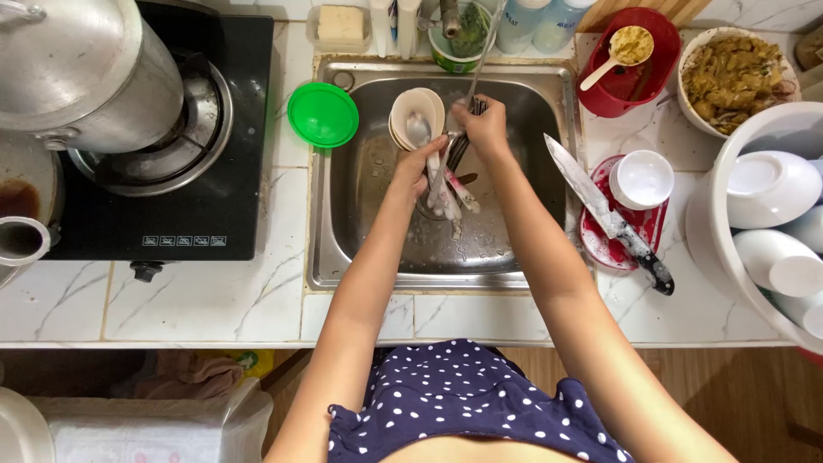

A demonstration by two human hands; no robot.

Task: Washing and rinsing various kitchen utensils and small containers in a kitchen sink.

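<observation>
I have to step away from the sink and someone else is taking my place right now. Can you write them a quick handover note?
Left hand: gripping a bundle of spoons over the sink.
Right hand: closed on the upper ends of that cutlery under the tap's water stream.
Nearby: small bowls in the sink, knife on its right rim, green lid on its left.
Done: white bowls sit in the basin at right.
Left: cutlery, sink bowls, knife.

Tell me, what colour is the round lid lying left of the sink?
Bright green: the round lid lies on the counter beside the sink, clearest in the head view.
</observation>
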